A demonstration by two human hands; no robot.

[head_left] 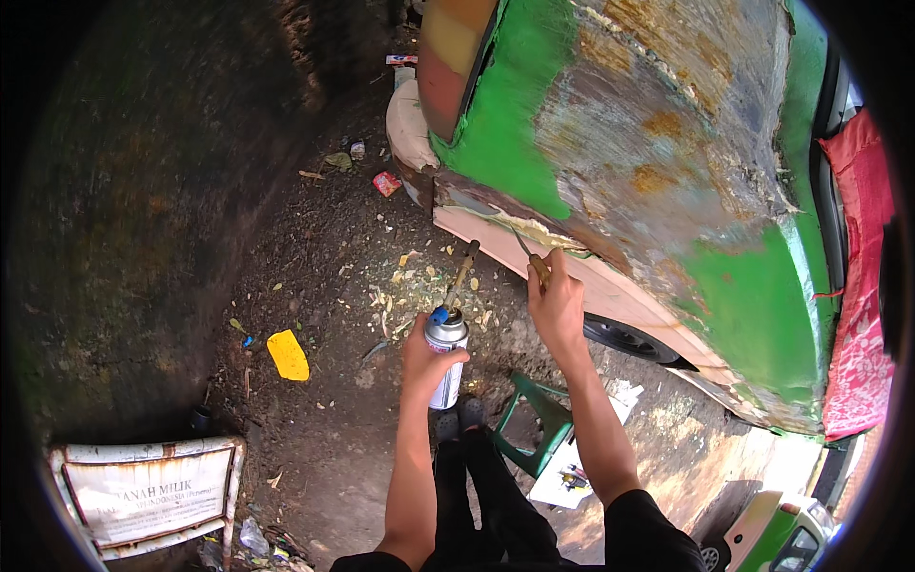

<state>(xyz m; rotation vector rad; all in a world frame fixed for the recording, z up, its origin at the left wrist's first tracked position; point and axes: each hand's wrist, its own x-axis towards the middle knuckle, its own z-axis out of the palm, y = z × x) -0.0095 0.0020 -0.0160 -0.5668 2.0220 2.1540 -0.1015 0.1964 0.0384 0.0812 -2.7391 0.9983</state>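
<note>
My left hand (424, 357) grips a gas canister (446, 386) with a torch head (462, 272) and blue knob on top, its nozzle pointing up toward the vehicle's lower side. My right hand (558, 305) holds a small tool with a wooden handle (538, 269) and a thin blade. The blade's tip is at or near a cracked, pale seam along the lower edge of the patchy green, rusted vehicle body (648, 153); whether it touches cannot be told. Below that seam runs a pale pink panel (610, 286) above a wheel (624, 338).
A green plastic stool (543, 429) stands by my feet beside a white sheet (558, 486) with small items. A rusty white sign (143, 491) is at lower left. Dirt ground (315, 429) holds scraps and a yellow piece (286, 355). Pink fabric (853, 286) hangs on the vehicle's right.
</note>
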